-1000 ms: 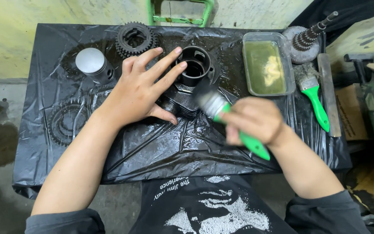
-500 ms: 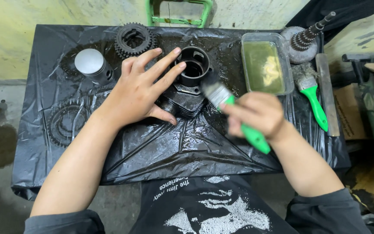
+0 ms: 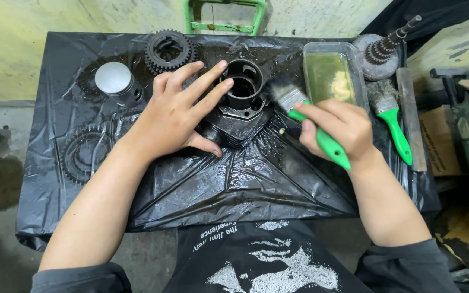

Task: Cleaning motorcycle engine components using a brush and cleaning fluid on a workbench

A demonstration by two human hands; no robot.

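Black plastic sheet (image 3: 218,190): right hand (image 3: 335,127) grips brush (image 3: 310,122), bristles up-left; left hand (image 3: 177,116) spread.

Two green-handled brushes (image 3: 310,122) (image 3: 392,116), two gears (image 3: 169,50) (image 3: 85,154), one cylinder (image 3: 242,100), one piston (image 3: 116,81), one tray (image 3: 332,76)

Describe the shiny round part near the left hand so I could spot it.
Start at the black plastic sheet over the table. At its far left corner, left of the toothed gear, lies the piston. Its flat, bright silver top stands out among dark, oily parts.
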